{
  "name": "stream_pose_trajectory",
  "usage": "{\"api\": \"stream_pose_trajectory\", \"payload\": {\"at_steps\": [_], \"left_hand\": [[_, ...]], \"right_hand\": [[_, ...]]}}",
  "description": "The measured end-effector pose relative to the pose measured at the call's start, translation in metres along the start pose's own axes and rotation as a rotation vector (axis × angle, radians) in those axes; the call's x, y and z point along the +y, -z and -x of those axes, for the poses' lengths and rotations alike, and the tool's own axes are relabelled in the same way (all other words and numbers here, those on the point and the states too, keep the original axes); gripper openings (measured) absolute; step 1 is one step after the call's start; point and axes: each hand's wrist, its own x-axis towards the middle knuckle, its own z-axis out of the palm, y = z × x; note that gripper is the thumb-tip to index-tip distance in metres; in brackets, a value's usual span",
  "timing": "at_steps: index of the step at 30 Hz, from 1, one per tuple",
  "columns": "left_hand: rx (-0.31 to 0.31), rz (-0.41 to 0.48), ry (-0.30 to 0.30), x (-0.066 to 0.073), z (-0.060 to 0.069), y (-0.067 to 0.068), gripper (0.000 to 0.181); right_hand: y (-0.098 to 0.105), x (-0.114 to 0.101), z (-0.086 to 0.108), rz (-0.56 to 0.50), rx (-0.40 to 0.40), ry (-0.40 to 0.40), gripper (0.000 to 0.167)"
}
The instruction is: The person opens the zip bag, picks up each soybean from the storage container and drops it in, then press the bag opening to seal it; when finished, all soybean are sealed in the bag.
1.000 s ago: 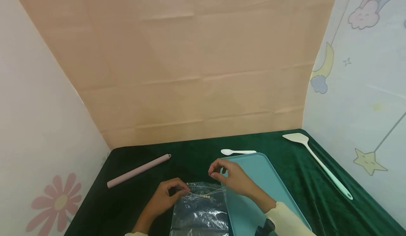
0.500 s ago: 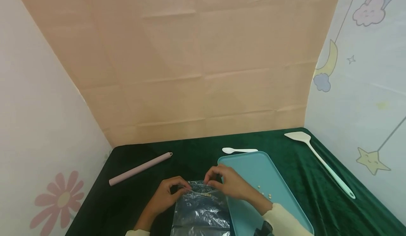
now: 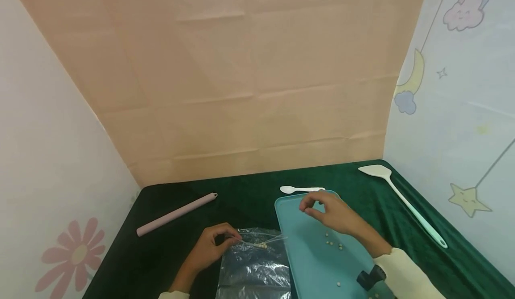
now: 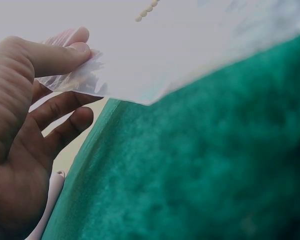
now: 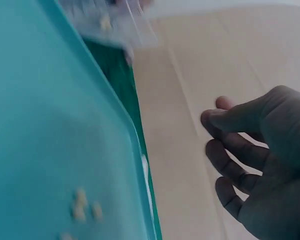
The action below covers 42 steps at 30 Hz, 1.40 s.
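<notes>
A clear plastic bag [image 3: 255,267] lies left of the tray, a row of small pale beads [image 3: 261,245] near its mouth. My left hand [image 3: 209,246] pinches the left edge of the mouth between thumb and fingers; the left wrist view shows the thumb [image 4: 65,57] on the plastic. Over the upper part of the blue tray [image 3: 310,263] hangs my right hand [image 3: 335,212], its fingers loosely bent. In the right wrist view the right hand's thumb and index finger come together, with nothing visible between them. Several loose beads [image 3: 330,243] lie on the tray.
A pink rod [image 3: 177,214] lies at the left on the green cloth. Behind the tray there is a small white spoon [image 3: 301,190], and at the far right a long pale spatula [image 3: 406,203]. A brown paper sheet and printed walls stand around the table.
My right hand came down to the bag's mouth, then moved away to the right, over the tray, uncovering its upper left part. My left hand has kept its pinch on the bag.
</notes>
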Motion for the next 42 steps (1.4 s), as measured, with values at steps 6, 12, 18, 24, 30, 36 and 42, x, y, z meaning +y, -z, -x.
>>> {"api": "stream_pose_trajectory", "payload": {"at_steps": [6,12,18,24,30,36,42], "left_hand": [[-0.003,0.018,0.012,-0.001,0.002,0.000,0.015],[0.006,0.013,0.021,-0.001,0.004,0.001,0.015],[0.004,0.016,0.019,-0.002,0.005,0.000,0.016],[-0.005,0.027,0.010,-0.001,0.006,-0.002,0.016],[-0.003,0.023,0.018,0.000,0.005,-0.001,0.015],[-0.008,0.027,0.020,0.000,0.004,-0.001,0.015],[-0.006,0.027,0.006,0.000,0.001,0.000,0.016]], "right_hand": [[0.020,0.030,0.027,0.074,-0.054,-0.004,0.023],[0.010,0.047,0.044,0.036,-0.165,0.015,0.023],[-0.001,0.056,0.049,-0.004,-0.186,-0.009,0.019],[-0.006,0.058,0.051,-0.015,-0.185,-0.027,0.016],[-0.008,0.047,0.039,0.005,-0.111,-0.058,0.018],[-0.014,0.025,0.018,-0.045,-0.027,-0.019,0.019],[-0.031,0.001,-0.004,-0.219,-0.031,0.036,0.012]]}}
